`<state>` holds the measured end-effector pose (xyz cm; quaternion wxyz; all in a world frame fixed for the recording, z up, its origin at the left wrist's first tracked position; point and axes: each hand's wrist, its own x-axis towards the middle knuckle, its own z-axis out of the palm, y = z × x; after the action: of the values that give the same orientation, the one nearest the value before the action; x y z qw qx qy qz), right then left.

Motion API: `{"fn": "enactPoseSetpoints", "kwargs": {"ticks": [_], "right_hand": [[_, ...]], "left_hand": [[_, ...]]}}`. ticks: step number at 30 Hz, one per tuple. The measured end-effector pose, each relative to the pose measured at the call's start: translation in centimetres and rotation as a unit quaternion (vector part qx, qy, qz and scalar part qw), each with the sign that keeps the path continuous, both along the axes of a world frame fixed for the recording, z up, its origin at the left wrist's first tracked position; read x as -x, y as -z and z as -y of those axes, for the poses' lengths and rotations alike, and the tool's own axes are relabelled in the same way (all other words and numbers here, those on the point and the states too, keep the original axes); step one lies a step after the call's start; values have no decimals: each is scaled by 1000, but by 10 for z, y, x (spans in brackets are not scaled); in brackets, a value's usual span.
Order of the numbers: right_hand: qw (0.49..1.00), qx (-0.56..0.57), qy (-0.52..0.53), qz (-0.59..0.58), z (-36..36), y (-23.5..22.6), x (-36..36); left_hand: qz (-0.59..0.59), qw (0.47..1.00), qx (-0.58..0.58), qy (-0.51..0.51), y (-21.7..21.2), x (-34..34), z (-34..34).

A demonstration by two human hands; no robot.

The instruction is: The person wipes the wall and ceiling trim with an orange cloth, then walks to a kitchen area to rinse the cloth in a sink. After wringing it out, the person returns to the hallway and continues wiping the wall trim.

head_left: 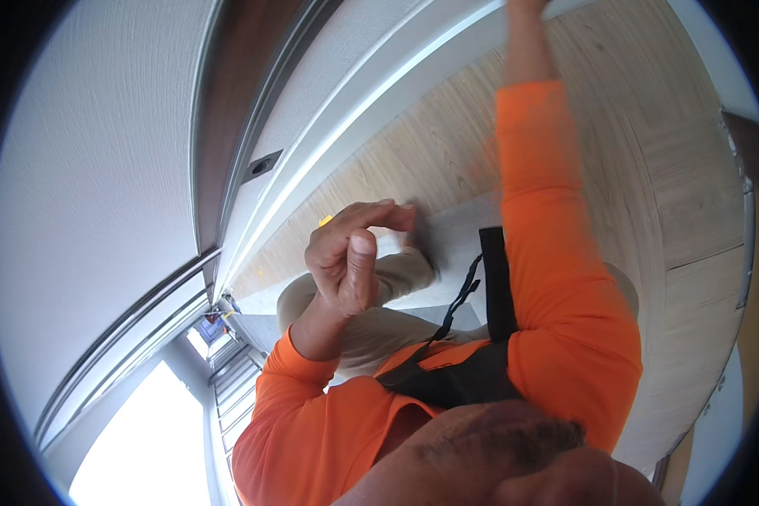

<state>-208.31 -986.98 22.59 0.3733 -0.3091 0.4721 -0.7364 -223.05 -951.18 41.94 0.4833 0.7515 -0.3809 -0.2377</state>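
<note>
My left hand (342,260) is raised over my bent knee, near the middle of the view. Its fingers are loosely bent, and a gap shows between them and the thumb; nothing can be seen in it. Just behind its knuckles a small yellow item (325,221) peeks out, mostly hidden. My right arm stretches far forward in an orange sleeve blurred by motion. Only the wrist end of my right hand (527,7) shows at the top edge, close to a white skirting strip (379,86); its fingers are out of view.
Wood-look flooring (624,110) spreads ahead and to the right, with a grey area (460,221) near my foot. On the left stand a pale panel (110,135) and a dark-framed edge with a dark fitting (262,165). A black strap (499,282) hangs from my chest.
</note>
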Motion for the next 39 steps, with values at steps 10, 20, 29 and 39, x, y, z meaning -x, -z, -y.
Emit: {"fn": "enactPoseSetpoints", "kwargs": {"ticks": [10, 20, 29, 39], "right_hand": [[900, 50, -373, -219, -281, 45, 7], [988, -59, -89, -114, -81, -3, 51], [944, -159, -235, -169, -410, 118, -56], [955, -202, -213, -36, -205, 70, 25]], "left_hand": [[-10, 987, 61, 145, 46, 0, 10], [-52, 958, 163, 229, 13, -77, -111], [-306, 914, 180, 195, 22, -153, -142], [-486, 865, 72, 97, 36, -136, -168]]}}
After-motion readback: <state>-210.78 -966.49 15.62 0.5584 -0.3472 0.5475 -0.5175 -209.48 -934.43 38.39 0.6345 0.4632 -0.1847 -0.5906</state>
